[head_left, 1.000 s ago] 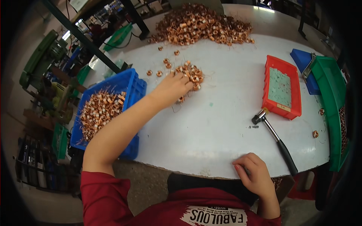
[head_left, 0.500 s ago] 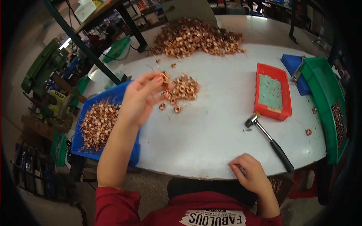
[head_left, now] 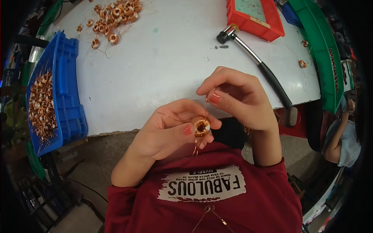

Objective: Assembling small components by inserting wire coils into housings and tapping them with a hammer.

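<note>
My left hand (head_left: 165,132) pinches a ring-shaped copper-wire coil (head_left: 201,127) between thumb and fingers, close in front of my shirt. The coil's open centre faces up, with a whitish patch on its right side. Loose wire ends stick out from it to the left, downward and upward. Just above and to the right, my right hand (head_left: 244,103) is closed, thumb against forefinger, on the thin copper wire end (head_left: 206,101) rising from the coil. The wire's tip is hidden in those fingers.
A small heap of coils (head_left: 116,15) lies on the white table (head_left: 155,73) at the far left. A blue bin (head_left: 68,93) of coils stands left. To the right are a hammer (head_left: 248,50), a red tray (head_left: 254,24), a green bin (head_left: 322,58) and loose coils (head_left: 302,64). Another person (head_left: 344,141) is at far right.
My left hand has come back from the heap toward my body with a coil. My right hand has risen from the table edge and taken its wire end. The view has tilted downward.
</note>
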A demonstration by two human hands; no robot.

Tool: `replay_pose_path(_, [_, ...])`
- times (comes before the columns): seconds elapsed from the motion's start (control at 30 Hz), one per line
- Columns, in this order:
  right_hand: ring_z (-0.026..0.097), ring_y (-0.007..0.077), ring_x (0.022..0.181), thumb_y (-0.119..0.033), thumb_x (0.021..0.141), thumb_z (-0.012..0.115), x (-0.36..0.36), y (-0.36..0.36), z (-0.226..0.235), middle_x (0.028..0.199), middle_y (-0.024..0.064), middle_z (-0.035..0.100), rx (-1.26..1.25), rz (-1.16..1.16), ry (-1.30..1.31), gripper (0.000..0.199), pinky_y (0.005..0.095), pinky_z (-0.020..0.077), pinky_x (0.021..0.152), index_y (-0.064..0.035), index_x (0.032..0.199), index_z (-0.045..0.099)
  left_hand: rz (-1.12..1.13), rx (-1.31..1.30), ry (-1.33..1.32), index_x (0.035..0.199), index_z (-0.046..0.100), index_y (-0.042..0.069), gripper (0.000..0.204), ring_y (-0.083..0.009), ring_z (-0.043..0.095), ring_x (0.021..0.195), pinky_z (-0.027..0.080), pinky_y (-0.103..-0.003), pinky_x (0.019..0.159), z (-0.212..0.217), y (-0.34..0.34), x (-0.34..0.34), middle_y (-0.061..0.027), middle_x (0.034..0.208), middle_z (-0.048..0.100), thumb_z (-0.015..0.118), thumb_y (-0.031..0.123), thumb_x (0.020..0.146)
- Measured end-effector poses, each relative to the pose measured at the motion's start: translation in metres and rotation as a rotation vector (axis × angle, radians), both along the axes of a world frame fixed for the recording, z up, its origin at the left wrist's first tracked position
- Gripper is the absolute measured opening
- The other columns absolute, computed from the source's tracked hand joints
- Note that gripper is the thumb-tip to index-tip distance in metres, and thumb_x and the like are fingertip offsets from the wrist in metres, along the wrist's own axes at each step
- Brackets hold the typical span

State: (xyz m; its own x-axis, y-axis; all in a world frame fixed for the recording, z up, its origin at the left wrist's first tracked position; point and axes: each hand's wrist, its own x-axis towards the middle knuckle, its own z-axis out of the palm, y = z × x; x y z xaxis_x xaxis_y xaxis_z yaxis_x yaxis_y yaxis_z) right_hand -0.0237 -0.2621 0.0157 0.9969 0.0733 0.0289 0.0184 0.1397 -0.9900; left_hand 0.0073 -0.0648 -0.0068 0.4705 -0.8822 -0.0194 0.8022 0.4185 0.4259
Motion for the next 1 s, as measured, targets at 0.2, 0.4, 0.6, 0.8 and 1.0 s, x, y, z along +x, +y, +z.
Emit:
replay_pose_path(0.2, [0.047,0.0105,0.065,-0.001,0.073,0.068,-0.004,0.001,-0.005,0.077,0.0051,0.057,-0.323,0.032,-0.176,0.011,0.0200,0.0354,0.057,-0.0012,0.084,0.067,-0.029,0.078,0.049,0.119,0.052,-0.004,0.029,-0.0259,0.064,0.084,0.053,-0.032,0.076,-0.004,0.005,-0.008,-0.0236,0.110,0.061,0.056,0.001,0.090])
replay_pose_path(0.4, [0.045,0.0113,0.060,-0.008,0.068,0.072,-0.011,0.005,-0.003,0.073,0.0059,0.057,-0.430,0.000,-0.256,0.012,0.0211,0.0344,0.055,-0.0018,0.078,0.067,0.018,0.162,-0.038,0.119,0.052,-0.005,0.031,-0.0254,0.066,0.083,0.055,-0.031,0.078,-0.003,0.010,-0.017,-0.0227,0.106,0.063,0.057,-0.001,0.089])
replay_pose_path(0.6, [0.042,0.0125,0.056,-0.020,0.071,0.072,-0.023,0.010,0.003,0.069,0.0030,0.054,-0.585,-0.050,-0.671,0.016,0.0246,0.0352,0.052,-0.0058,0.074,0.066,0.097,0.165,0.009,0.118,0.052,-0.005,0.033,-0.0255,0.066,0.082,0.055,-0.030,0.076,-0.012,0.015,-0.020,-0.0234,0.106,0.063,0.061,-0.002,0.086])
replay_pose_path(0.8, [0.038,0.0119,0.054,-0.020,0.077,0.066,-0.019,0.028,0.023,0.065,0.0003,0.051,-0.913,-0.121,-1.152,0.015,0.0261,0.0334,0.052,-0.0073,0.070,0.064,0.087,0.119,0.042,0.115,0.053,-0.006,0.034,-0.0257,0.066,0.080,0.055,-0.030,0.073,-0.013,0.017,-0.024,-0.0259,0.106,0.063,0.064,-0.001,0.083])
replay_pose_path(1.0, [0.036,0.0101,0.053,-0.007,0.082,0.060,0.007,0.025,0.012,0.061,0.0015,0.049,-0.456,0.015,-0.202,0.017,0.0229,0.0301,0.050,-0.0023,0.065,0.062,-0.046,-0.031,0.092,0.114,0.053,-0.005,0.034,-0.0267,0.066,0.079,0.055,-0.030,0.072,-0.015,0.015,-0.024,-0.0280,0.104,0.063,0.065,0.000,0.083])
